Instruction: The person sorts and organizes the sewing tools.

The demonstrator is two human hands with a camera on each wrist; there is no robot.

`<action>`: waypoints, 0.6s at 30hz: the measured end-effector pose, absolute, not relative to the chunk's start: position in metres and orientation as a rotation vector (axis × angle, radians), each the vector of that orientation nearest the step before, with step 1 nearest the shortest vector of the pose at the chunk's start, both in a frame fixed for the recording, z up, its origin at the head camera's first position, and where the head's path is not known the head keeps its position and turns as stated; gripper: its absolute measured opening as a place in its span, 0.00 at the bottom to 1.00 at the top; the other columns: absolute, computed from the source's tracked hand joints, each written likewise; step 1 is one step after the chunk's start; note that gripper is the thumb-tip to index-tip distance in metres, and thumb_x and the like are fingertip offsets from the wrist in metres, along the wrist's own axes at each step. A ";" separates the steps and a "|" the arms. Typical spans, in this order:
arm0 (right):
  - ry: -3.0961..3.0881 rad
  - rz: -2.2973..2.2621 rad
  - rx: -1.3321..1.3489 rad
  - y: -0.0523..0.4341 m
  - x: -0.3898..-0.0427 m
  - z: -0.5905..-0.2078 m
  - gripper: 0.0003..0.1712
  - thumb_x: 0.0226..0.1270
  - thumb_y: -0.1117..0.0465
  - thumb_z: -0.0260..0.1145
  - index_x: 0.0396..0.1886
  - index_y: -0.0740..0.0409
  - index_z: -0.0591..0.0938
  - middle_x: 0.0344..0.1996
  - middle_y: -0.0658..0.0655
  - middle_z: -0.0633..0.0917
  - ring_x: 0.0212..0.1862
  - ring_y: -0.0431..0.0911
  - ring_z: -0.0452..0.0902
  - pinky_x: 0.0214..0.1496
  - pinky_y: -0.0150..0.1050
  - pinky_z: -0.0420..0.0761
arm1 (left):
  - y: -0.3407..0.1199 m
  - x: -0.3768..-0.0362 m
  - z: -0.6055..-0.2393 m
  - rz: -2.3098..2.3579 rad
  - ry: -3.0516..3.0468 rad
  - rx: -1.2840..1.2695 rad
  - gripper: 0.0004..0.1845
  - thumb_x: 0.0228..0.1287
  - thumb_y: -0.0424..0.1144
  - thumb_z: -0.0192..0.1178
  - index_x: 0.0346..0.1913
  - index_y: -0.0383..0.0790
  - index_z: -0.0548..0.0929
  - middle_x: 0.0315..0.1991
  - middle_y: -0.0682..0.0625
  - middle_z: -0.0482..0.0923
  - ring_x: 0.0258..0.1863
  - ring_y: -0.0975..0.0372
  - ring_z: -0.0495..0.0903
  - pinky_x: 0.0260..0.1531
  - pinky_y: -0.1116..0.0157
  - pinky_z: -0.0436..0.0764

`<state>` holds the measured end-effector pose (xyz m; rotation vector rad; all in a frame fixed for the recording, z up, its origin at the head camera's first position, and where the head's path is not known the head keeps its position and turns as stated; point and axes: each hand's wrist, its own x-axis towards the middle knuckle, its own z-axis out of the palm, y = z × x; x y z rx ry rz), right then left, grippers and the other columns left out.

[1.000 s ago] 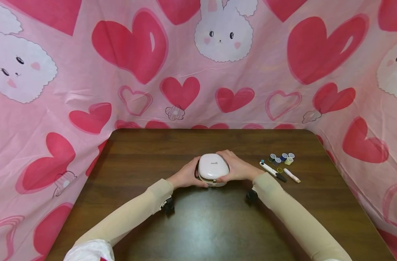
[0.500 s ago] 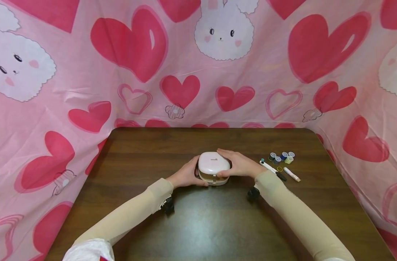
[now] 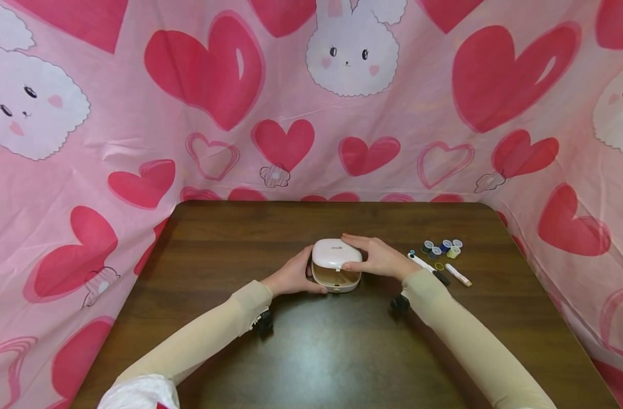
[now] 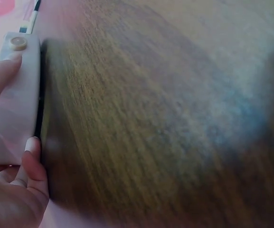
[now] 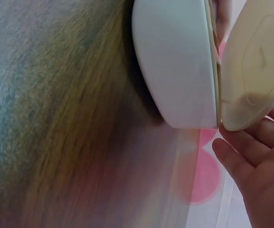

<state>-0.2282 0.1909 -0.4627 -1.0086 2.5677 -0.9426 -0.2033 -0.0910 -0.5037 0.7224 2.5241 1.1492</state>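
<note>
A small white hinged case with rounded corners sits mid-table in the head view, its lid (image 3: pixel 333 251) tilted up from the base (image 3: pixel 342 289). A tan interior shows through the gap at the front. My left hand (image 3: pixel 293 275) grips the base from the left, its thumb along the front. In the left wrist view, that thumb lies just below a round beige button (image 4: pixel 18 43) on the white wall. My right hand (image 3: pixel 378 258) holds the lid on its right side, thumb near the front edge. The lid's beige underside (image 5: pixel 253 61) faces the right wrist camera.
On the brown wooden table (image 3: pixel 229 238), right of the case, lie several thread spools (image 3: pixel 446 245), a slim white-and-black tool (image 3: pixel 421 262), a small yellow ring (image 3: pixel 439 266) and a short white stick-shaped item (image 3: pixel 458 275). A pink heart-print cloth (image 3: pixel 291 187) hangs around the table.
The lid has risen from nearly closed to a wide front gap, my right hand going up and slightly right with it. My left hand has stayed on the base.
</note>
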 end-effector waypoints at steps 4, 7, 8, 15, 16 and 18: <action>2.576 -0.964 -0.992 0.191 -0.228 -0.462 0.48 0.66 0.39 0.73 0.77 0.61 0.70 0.75 0.64 0.71 0.75 0.59 0.67 0.75 0.63 0.68 | -0.091 -0.203 -0.503 1.139 2.521 0.731 0.61 0.48 0.48 0.84 0.79 0.35 0.57 0.59 0.45 0.73 0.43 0.61 0.74 0.43 0.68 0.78; 2.584 -0.981 -0.971 0.191 -0.228 -0.461 0.47 0.66 0.40 0.74 0.76 0.61 0.72 0.74 0.62 0.73 0.74 0.59 0.69 0.74 0.63 0.69 | -0.091 -0.202 -0.502 1.136 2.509 0.727 0.61 0.49 0.48 0.84 0.80 0.36 0.56 0.59 0.45 0.72 0.42 0.61 0.74 0.42 0.68 0.79; 2.587 -0.991 -0.966 0.191 -0.228 -0.460 0.46 0.66 0.40 0.74 0.75 0.61 0.73 0.74 0.62 0.74 0.73 0.59 0.70 0.74 0.63 0.70 | -0.091 -0.202 -0.502 1.138 2.506 0.726 0.61 0.49 0.48 0.84 0.80 0.36 0.56 0.59 0.45 0.72 0.42 0.61 0.74 0.42 0.68 0.79; 2.607 -1.047 -0.940 0.193 -0.226 -0.459 0.42 0.65 0.41 0.75 0.73 0.56 0.78 0.70 0.59 0.78 0.71 0.57 0.73 0.72 0.62 0.73 | -0.091 -0.202 -0.502 1.156 2.504 0.729 0.61 0.49 0.48 0.84 0.80 0.36 0.56 0.61 0.45 0.72 0.43 0.61 0.74 0.42 0.67 0.79; 2.605 -1.065 -0.933 0.193 -0.226 -0.459 0.41 0.65 0.41 0.76 0.72 0.55 0.78 0.69 0.58 0.79 0.70 0.57 0.74 0.71 0.62 0.74 | -0.091 -0.202 -0.502 1.157 2.504 0.729 0.61 0.49 0.48 0.84 0.80 0.36 0.56 0.61 0.45 0.72 0.43 0.61 0.74 0.42 0.67 0.79; 2.612 -1.101 -0.931 0.193 -0.226 -0.459 0.38 0.65 0.43 0.76 0.70 0.55 0.80 0.67 0.58 0.80 0.68 0.57 0.75 0.70 0.61 0.75 | -0.091 -0.202 -0.502 1.164 2.503 0.729 0.61 0.48 0.48 0.84 0.80 0.37 0.57 0.61 0.44 0.72 0.43 0.61 0.74 0.43 0.67 0.79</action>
